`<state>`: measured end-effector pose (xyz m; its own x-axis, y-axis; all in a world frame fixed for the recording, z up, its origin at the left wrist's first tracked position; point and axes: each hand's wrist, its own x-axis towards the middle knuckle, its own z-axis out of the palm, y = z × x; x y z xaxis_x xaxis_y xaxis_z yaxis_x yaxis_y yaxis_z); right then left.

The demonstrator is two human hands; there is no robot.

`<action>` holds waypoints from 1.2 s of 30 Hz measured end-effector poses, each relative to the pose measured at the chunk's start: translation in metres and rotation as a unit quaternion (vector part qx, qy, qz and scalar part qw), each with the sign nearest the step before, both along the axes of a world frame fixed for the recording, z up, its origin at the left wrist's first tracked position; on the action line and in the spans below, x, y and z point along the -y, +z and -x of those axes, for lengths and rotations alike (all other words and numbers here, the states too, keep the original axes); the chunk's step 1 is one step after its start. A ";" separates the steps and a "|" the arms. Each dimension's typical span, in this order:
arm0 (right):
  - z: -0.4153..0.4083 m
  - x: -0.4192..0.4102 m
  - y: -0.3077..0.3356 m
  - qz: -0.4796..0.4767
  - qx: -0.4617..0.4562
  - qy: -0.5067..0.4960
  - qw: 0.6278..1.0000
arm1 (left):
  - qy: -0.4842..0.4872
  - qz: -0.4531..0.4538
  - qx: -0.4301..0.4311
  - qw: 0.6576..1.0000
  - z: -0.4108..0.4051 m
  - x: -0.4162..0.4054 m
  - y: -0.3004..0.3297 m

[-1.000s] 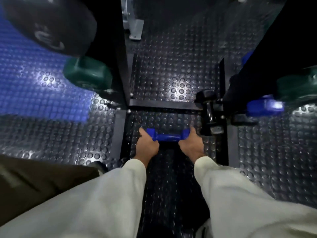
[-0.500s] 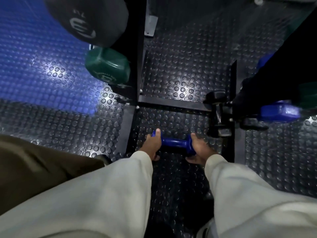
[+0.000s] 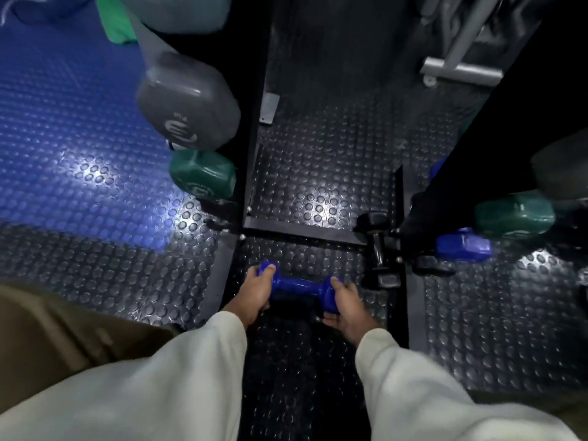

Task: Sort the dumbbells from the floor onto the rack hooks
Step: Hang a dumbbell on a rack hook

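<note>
Clerk: While both hands hold it, log item one: blue dumbbell (image 3: 298, 285), low over the studded floor (image 3: 318, 173), just on the person's side of the rack's base crossbar (image 3: 302, 231). Whether it is touching the floor I cannot tell.

Checker: Grip?

Clerk: Left hand (image 3: 256, 292) curled round the left head, fingers wrapped over it. Right hand (image 3: 345, 302) curled round the right head, thumb on top. Bar between them bare.

Checker: Handling notes?

Clerk: Small heads, thin bar, glossy coating. Judged light, rigid, not fragile; the smooth skin may slip in a loose hold. Best purchase, by my reckoning, is one hand round the bare bar, leaving the heads free to seat on hooks.

Checker: Other stock near the crossbar?

Clerk: Grey dumbbell (image 3: 187, 103) and green dumbbell (image 3: 203, 178) hung on the upright at the crossbar's left end. Black dumbbell (image 3: 377, 248) lying on the floor at its right end. Beyond that, to the right, a second blue dumbbell (image 3: 461, 245) and second green dumbbell (image 3: 514, 214) on the other upright's hooks.

Checker: Status?

Clerk: Pick-up in hand; black one not yet racked.
</note>
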<state>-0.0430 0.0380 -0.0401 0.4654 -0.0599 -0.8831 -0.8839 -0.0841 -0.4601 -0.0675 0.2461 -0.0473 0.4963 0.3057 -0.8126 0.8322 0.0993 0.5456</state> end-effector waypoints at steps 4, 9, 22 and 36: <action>0.003 -0.016 0.031 -0.041 0.040 0.003 0.998 | 0.024 -0.012 0.063 0.998 0.006 -0.019 0.035; 0.011 -0.049 0.069 -0.123 0.065 0.017 0.990 | 0.090 -0.042 0.098 0.990 0.015 -0.060 0.080; -0.003 -0.137 0.137 -0.304 0.130 0.014 0.944 | 0.115 -0.181 0.182 0.960 -0.012 -0.166 0.173; 0.011 -0.179 0.142 -0.194 0.305 0.105 0.926 | -0.128 -0.249 0.164 0.946 -0.082 -0.231 0.205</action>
